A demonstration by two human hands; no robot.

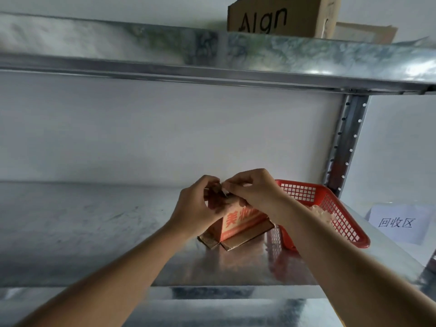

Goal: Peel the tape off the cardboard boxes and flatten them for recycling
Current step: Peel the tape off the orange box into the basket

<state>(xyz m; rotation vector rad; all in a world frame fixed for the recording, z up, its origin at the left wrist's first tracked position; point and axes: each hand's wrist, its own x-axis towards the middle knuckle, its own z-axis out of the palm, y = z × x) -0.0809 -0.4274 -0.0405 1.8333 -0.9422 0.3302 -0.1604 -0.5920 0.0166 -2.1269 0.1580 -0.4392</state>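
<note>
Small box (238, 223) stands near the shelf's (94, 232) front edge, just left of the red basket (330, 208). My left hand (195, 208) grips its top; my right hand (254, 192) pinches the tape (225, 188) there.

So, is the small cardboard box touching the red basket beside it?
Cannot tell. In the head view the right forearm crosses just where the small cardboard box would meet the red basket, so neither contact nor gap shows.

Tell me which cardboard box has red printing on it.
The small cardboard box with red printing on the lower metal shelf, held by both hands. The large brown cardboard box on the top shelf carries black lettering instead.
</note>
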